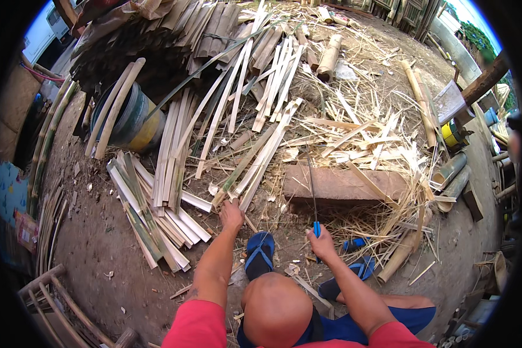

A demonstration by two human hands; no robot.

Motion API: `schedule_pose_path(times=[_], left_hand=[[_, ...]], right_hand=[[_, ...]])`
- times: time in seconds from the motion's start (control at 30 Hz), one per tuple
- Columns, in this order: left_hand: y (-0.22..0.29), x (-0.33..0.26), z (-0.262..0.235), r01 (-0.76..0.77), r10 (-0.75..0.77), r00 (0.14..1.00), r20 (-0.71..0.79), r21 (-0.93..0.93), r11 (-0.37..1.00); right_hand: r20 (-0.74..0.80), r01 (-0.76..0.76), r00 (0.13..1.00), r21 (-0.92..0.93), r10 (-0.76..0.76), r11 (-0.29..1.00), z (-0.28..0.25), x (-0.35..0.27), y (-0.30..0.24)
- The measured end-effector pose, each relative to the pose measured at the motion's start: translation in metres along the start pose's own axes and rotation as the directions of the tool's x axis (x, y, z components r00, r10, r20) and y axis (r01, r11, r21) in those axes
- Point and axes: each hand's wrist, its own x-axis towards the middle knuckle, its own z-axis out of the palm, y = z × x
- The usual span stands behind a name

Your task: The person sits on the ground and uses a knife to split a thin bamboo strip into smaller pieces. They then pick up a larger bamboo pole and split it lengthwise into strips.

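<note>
My left hand (232, 214) is closed at the near end of a small bundle of bamboo strips (264, 153), its fingers around a strip and partly hidden. The strips slant away to the upper right over the ground. In my right hand (323, 242) is a long, thin-bladed knife (316, 228), gripped by its blue handle. Its narrow blade points away from me and passes in front of a brown wooden block (354, 184). Left of my left hand lies a pile of split bamboo strips (151, 217), pale inside and green outside.
Bamboo shavings (359, 139) heap over and behind the block. More split bamboo (214, 29) is stacked at the back. A bucket (130, 119) stands far left, and a yellow can (451, 133) is at the right. My sandalled foot (260, 255) rests between my hands.
</note>
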Motion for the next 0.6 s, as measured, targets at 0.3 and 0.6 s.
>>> schedule_pose_path(times=[0.3,0.6], left_hand=[[0.026,-0.011,-0.048,-0.042,0.000,0.995,-0.095,-0.441,0.896],[0.162,-0.102,-0.192,-0.512,0.257,0.857,-0.446,-0.689,0.513]], right_hand=[[0.095,-0.058,0.995,0.228,0.037,0.972,-0.016,-0.021,-0.015],[0.033,-0.015,0.999,0.305,0.005,0.952,-0.074,-0.078,-0.004]])
